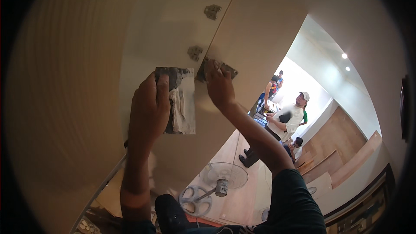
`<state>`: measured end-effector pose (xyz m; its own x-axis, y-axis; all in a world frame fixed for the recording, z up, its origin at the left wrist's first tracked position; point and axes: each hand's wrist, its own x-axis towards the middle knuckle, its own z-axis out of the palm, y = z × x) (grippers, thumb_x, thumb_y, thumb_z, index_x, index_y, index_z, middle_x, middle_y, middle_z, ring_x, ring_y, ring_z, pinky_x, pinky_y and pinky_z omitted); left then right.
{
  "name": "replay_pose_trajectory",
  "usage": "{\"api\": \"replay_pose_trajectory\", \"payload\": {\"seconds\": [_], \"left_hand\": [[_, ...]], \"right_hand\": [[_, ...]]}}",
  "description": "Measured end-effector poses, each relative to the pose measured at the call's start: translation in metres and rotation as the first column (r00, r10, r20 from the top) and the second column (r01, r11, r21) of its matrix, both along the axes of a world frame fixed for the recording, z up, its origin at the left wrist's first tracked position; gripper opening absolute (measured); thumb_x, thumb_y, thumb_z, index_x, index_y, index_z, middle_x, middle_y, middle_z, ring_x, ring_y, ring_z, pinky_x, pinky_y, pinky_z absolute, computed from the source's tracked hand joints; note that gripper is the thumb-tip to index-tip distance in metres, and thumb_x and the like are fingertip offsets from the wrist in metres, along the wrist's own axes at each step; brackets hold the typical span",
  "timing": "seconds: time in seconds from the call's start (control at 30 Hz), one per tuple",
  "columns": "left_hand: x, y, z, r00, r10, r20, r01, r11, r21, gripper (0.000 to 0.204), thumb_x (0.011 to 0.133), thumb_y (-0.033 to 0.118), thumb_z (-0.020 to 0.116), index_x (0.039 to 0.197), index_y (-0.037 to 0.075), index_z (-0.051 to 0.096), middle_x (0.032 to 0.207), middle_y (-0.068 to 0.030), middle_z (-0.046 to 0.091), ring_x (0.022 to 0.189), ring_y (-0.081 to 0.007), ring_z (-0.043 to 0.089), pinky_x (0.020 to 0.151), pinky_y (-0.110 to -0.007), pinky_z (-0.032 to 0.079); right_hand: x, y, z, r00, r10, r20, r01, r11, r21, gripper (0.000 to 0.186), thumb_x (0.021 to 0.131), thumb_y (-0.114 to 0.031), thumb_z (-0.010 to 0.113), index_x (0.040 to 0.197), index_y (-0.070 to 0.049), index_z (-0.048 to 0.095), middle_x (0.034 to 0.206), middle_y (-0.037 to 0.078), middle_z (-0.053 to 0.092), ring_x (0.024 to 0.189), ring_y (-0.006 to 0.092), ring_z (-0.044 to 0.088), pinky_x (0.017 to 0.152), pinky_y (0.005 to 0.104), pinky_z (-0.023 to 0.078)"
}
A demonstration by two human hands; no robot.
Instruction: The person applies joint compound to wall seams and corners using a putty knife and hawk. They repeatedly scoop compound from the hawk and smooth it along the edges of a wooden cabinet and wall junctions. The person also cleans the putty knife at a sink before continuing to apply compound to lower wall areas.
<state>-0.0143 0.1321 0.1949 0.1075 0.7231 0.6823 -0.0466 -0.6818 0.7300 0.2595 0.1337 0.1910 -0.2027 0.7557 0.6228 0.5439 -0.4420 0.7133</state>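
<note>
My left hand (151, 108) grips a rectangular flat blade (188, 104) with a thick smear of pale putty (177, 108) on its dark face. My right hand (220, 84) is closed on a smaller dark putty knife (232, 73), held at the pale panel (247, 26) beside a thin seam. Two metal hinge fittings (212, 11) are fixed to the panel left of the seam, the lower one (195, 53) close to the knife. Where the knife's edge meets the surface is partly hidden by my fingers.
A standing fan (221, 186) is below me. At right, a person in a white shirt and cap (290, 119) stands among several other people. Plywood sheets (329, 164) lean along the far wall. A pale wood-grained surface (65, 82) fills the left side.
</note>
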Motion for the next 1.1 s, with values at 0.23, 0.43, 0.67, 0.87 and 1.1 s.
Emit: {"api": "replay_pose_trajectory", "payload": {"seconds": [0.23,0.43,0.67,0.87,1.1], "left_hand": [[-0.002,-0.007,0.004,0.999,0.037,-0.021,-0.037,0.999,0.022,0.032,0.099,0.022,0.042,0.081,-0.003,0.048,0.062,-0.0215,0.054,0.057,-0.0395,0.056,0.055,-0.046,0.041],[0.010,-0.020,0.005,0.992,0.127,-0.001,-0.127,0.990,0.057,0.031,0.100,0.022,0.041,0.087,-0.004,0.051,0.062,-0.0214,0.055,0.058,-0.0405,0.058,0.057,-0.046,0.044],[0.005,-0.040,-0.010,0.994,0.099,-0.050,-0.094,0.991,0.092,0.033,0.100,0.023,0.041,0.108,-0.006,0.054,0.100,-0.0271,0.058,0.094,-0.0408,0.057,0.082,-0.049,0.042],[0.066,-0.110,-0.145,0.890,-0.164,0.426,0.399,0.734,-0.550,0.038,0.099,0.030,0.047,0.120,0.000,0.055,0.104,-0.0181,0.061,0.095,-0.0295,0.060,0.088,-0.041,0.047],[0.093,-0.123,-0.205,0.656,-0.108,0.747,0.751,0.001,-0.660,0.032,0.099,0.031,0.043,0.119,0.009,0.054,0.105,-0.0048,0.062,0.094,-0.0187,0.064,0.084,-0.035,0.053]], "right_hand": [[-0.012,-0.010,-0.068,0.988,0.116,-0.101,-0.113,0.993,0.039,0.042,0.086,-0.015,0.051,0.126,-0.003,0.055,0.141,0.014,0.045,0.121,0.0185,0.051,0.093,0.0384,0.037],[-0.007,-0.045,-0.098,0.916,0.182,-0.357,-0.202,0.979,-0.019,0.043,0.086,-0.011,0.051,0.128,-0.005,0.053,0.138,0.013,0.049,0.116,0.0237,0.056,0.093,0.0407,0.038],[-0.044,-0.172,-0.090,0.442,0.387,-0.809,-0.302,0.914,0.273,0.024,0.085,-0.003,0.056,0.108,-0.007,0.063,0.090,0.013,0.067,0.085,0.0300,0.066,0.074,0.0376,0.047],[-0.043,-0.245,-0.097,0.103,0.677,-0.728,-0.219,0.730,0.648,0.008,0.085,0.000,0.064,0.088,-0.001,0.057,0.074,0.013,0.061,0.064,0.0293,0.063,0.058,0.0377,0.049],[-0.082,-0.257,-0.101,0.030,0.601,-0.798,-0.599,0.651,0.467,0.044,0.084,0.004,0.061,0.125,-0.009,0.058,0.120,0.016,0.063,0.099,0.0278,0.068,0.081,0.0325,0.056]]}}
